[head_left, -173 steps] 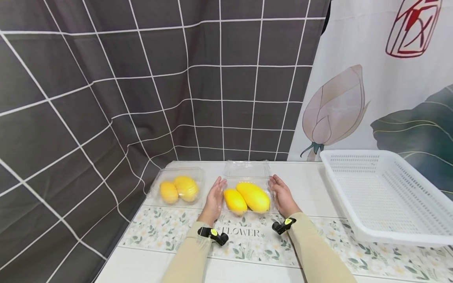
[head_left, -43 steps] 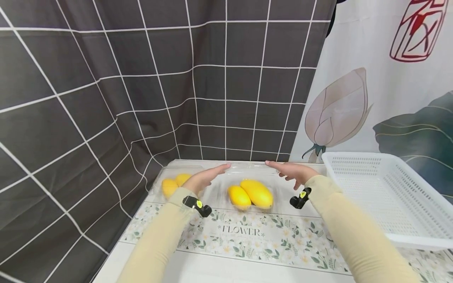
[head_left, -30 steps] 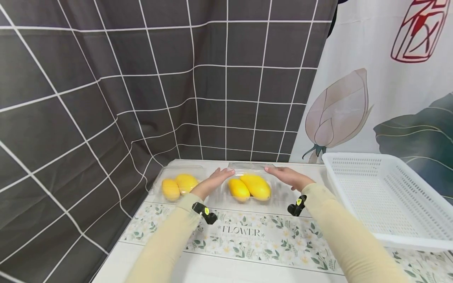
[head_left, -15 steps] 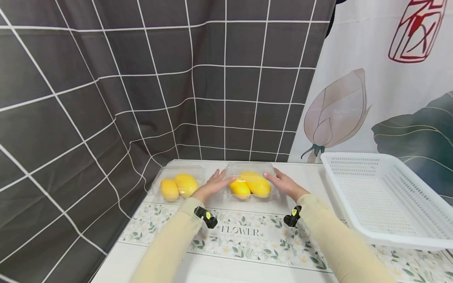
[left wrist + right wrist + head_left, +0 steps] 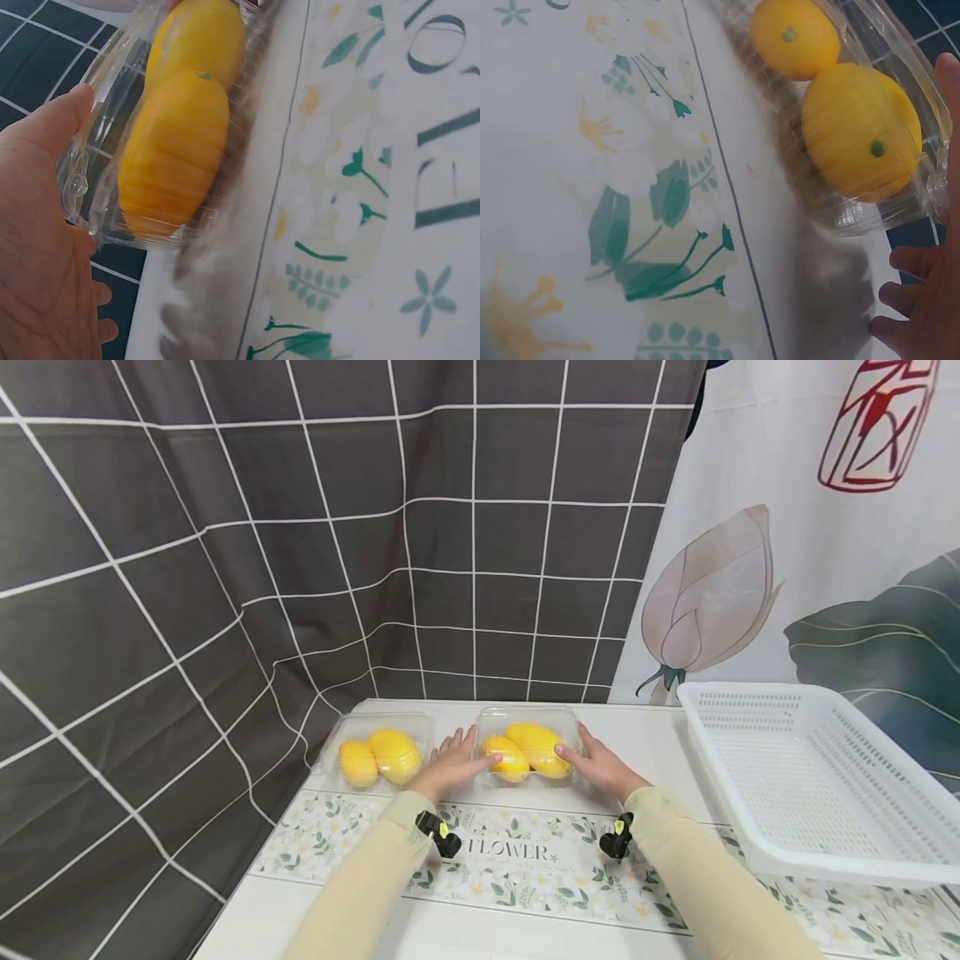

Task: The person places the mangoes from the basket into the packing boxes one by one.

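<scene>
A clear plastic clamshell box (image 5: pixel 491 717) sits in the middle of the table with its lid down over two yellow mangoes (image 5: pixel 534 745). My left hand (image 5: pixel 445 768) is at the box's left side, its thumb on the lid edge and the other fingers extended along the side. My right hand (image 5: pixel 600 766) mirrors it on the right, thumb on the lid. In the left wrist view the left thumb touches the box's rim by a round snap (image 5: pixel 76 184). The right wrist view shows the right fingers (image 5: pixel 907 296) apart below the box.
To the left stands a second clear box (image 5: pixel 420 727) with two yellow mangoes (image 5: pixel 394 755) inside. A white perforated plastic basket (image 5: pixel 757 852) occupies the right of the table. A dark gridded curtain (image 5: pixel 517 602) hangs behind, and a floral printed strip crosses the table.
The lid, standing open behind the mangoes at first, now lies over them. My hands went out to it, then came down and back toward me to the box's sides.
</scene>
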Tool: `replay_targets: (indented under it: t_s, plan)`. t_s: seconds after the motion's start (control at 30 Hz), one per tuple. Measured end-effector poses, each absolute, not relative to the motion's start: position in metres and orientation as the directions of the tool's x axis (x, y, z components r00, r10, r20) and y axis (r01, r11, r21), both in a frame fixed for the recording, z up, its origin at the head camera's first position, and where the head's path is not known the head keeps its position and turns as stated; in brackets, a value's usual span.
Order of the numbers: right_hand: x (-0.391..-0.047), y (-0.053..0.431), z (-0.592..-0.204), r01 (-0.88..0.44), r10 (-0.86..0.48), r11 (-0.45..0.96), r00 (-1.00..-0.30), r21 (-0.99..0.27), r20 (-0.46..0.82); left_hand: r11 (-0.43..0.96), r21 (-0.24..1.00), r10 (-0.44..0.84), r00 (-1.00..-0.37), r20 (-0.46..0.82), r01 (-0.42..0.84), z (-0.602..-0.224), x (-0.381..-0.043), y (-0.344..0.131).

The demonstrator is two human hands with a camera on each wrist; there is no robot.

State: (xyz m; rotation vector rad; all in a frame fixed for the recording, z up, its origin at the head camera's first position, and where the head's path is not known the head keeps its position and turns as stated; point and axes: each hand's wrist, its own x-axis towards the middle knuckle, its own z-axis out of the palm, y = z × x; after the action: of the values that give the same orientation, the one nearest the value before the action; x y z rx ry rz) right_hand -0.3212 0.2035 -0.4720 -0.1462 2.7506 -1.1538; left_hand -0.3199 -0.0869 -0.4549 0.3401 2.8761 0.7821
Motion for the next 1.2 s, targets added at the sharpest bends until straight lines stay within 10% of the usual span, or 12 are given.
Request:
replay_targets:
  t_s: [0.3,0.9,1.2]
  plan:
    - [-0.316,0.202,-0.475,-0.171,-0.196,0.739,-0.980,-0.651,0.036,0.828,0.510,0.280,-0.960,-0.016,0.233,-0.468,-0.316,-0.089]
    - [-0.310,0.199,-0.493,-0.183,-0.110,0.674,-0.983,-0.715,0.148,0.482,0.876,0.108,-0.992,-0.058,0.002,-0.499,-0.321,-0.076]
    - [-0.306,0.193,-0.505,-0.115,0.041,0.697,-0.979,-0.708,0.200,0.639,0.767,0.035,-0.998,0.053,0.063,-0.504,-0.312,-0.066]
